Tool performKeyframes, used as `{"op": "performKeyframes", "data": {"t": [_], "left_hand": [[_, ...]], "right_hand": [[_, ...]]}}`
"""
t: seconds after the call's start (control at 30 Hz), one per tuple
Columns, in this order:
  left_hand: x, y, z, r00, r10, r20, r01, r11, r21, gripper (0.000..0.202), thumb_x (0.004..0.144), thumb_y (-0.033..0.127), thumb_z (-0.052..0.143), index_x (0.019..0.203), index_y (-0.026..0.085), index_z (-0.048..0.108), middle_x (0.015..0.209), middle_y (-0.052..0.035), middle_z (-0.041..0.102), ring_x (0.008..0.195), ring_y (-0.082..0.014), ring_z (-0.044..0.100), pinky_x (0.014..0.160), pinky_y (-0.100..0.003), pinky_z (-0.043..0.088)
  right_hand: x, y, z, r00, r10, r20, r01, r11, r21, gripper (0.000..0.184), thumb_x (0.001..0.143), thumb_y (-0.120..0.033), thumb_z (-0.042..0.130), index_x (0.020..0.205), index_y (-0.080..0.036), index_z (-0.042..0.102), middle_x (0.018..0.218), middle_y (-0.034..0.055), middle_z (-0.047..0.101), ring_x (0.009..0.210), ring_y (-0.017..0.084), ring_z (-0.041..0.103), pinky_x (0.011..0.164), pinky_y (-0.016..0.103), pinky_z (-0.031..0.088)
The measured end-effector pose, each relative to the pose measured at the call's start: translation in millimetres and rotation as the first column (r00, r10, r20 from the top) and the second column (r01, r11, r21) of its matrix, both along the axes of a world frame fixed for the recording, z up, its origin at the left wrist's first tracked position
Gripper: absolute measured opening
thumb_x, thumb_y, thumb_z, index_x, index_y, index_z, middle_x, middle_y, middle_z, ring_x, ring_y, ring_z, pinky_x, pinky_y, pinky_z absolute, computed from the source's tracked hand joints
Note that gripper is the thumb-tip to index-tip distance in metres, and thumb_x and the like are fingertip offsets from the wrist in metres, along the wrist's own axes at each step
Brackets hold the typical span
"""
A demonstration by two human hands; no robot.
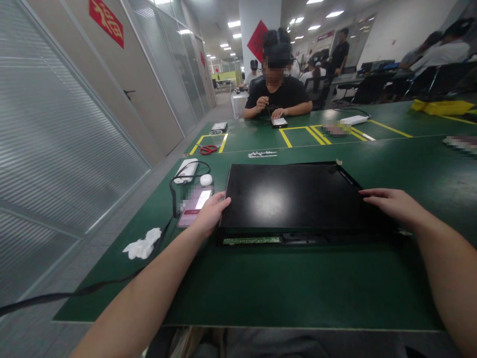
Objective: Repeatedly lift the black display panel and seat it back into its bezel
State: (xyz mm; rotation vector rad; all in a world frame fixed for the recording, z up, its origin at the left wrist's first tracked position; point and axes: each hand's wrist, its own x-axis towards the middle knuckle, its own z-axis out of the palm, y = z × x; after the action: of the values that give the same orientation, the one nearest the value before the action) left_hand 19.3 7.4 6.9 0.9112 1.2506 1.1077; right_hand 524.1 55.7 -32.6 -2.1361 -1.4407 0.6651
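A black LCD panel [276,196] lies in front of me, its glossy face up, over a black frame [345,175]. Along the near side, below the panel's edge, a narrow green circuit board [251,240] shows. My left hand [211,214] grips the panel's left edge, thumb on top and the other fingers partly hidden. At the right edge, my right hand [397,205] pinches the panel between thumb and fingers. Close to my left hand lies a phone [192,209] with its screen lit.
Left of the panel are a white power bank [186,170] with a black cable, a white earbud case [206,180] and crumpled tissue [143,244]. Beyond lie red-handled scissors [208,149] and small white strips [263,154]. A person [278,94] works across the green table [298,288].
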Motion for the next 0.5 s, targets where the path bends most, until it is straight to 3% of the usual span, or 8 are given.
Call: {"op": "performKeyframes", "data": {"t": [0.33,0.5], "left_hand": [[5.0,-3.2,-3.4,1.000,-0.011,-0.014,0.012,0.998,0.058,0.041,0.085,0.013,0.063,0.126,0.013,0.062,0.096,-0.0080,0.080,0.088,-0.0242,0.076,0.081,-0.034,0.059],[4.7,-3.0,-8.4,0.999,0.027,-0.038,-0.024,0.997,0.074,0.046,0.081,0.019,0.071,0.125,0.014,0.061,0.087,-0.0069,0.078,0.082,-0.0249,0.076,0.078,-0.036,0.059]], "right_hand": [[-3.9,-0.9,1.6,1.000,-0.024,0.004,0.024,0.999,-0.024,0.039,0.067,-0.039,0.069,0.103,-0.027,0.080,0.107,0.0070,0.077,0.106,0.030,0.067,0.097,0.042,0.048],[-4.2,0.3,0.9,0.999,-0.033,0.008,0.033,0.999,-0.030,0.040,0.066,-0.038,0.067,0.102,-0.027,0.080,0.106,0.0069,0.077,0.106,0.030,0.067,0.097,0.043,0.048]]}}
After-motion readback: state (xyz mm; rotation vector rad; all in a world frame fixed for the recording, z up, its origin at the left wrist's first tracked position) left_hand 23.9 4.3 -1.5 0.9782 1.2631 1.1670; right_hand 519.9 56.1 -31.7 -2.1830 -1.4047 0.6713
